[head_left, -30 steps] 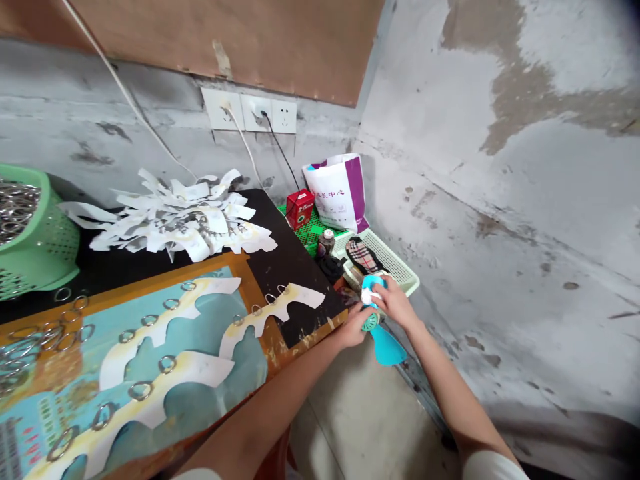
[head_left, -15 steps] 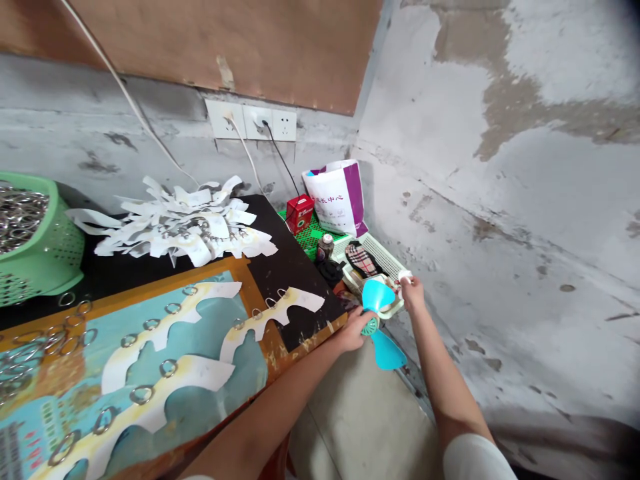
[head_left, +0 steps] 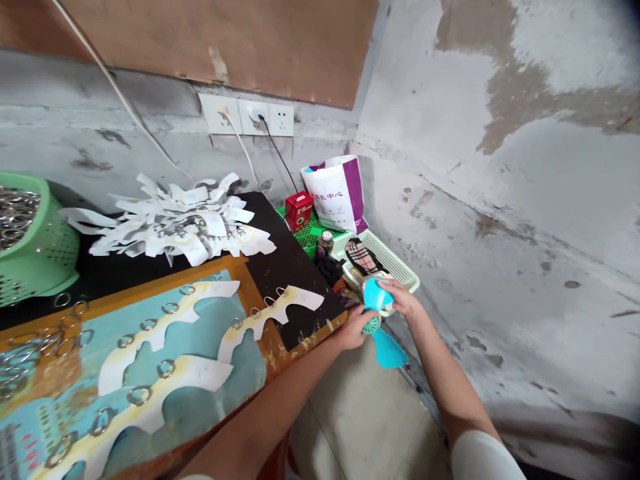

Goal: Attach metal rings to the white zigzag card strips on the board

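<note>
Blue-bladed fan (head_left: 376, 332) slants down rightward, left hand (head_left: 355, 328) gripping beside its green hub (head_left: 371, 324), right hand (head_left: 401, 298) pinching the upper blade (head_left: 375, 295).

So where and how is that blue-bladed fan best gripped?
Probably by the round green hub, coming from the left, where the left hand is: it's compact, while the broad blue blades flare out above and below it.
</note>
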Action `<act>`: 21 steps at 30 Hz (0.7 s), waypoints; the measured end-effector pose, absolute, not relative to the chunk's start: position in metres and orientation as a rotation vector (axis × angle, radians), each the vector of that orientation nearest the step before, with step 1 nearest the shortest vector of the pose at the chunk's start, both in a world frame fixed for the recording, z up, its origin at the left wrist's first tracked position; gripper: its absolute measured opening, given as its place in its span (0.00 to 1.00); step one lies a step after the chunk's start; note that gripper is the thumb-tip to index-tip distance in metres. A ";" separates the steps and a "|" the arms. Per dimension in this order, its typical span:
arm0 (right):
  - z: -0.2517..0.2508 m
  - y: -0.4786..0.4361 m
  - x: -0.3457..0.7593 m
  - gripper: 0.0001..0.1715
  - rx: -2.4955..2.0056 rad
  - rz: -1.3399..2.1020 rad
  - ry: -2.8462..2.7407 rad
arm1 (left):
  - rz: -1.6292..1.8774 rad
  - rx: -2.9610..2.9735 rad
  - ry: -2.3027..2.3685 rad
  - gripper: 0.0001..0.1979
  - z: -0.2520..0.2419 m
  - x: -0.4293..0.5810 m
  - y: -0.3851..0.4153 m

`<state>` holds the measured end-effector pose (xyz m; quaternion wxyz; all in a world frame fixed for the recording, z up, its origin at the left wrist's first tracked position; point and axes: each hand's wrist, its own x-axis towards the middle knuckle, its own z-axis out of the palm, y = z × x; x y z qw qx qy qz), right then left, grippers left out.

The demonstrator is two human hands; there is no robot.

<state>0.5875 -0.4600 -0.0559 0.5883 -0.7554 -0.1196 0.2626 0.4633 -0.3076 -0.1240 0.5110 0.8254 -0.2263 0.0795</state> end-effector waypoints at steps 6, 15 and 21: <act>-0.049 -0.456 0.599 0.29 -1.984 0.494 -0.375 | 0.222 1.985 -0.548 0.24 -0.124 0.463 -0.308; -0.045 -0.451 0.592 0.28 -2.194 -0.030 -0.228 | 0.237 1.920 -0.462 0.21 -0.113 0.463 -0.310; -0.038 -0.492 0.595 0.24 -1.892 -0.304 -0.016 | 0.290 1.850 -0.238 0.25 -0.102 0.466 -0.320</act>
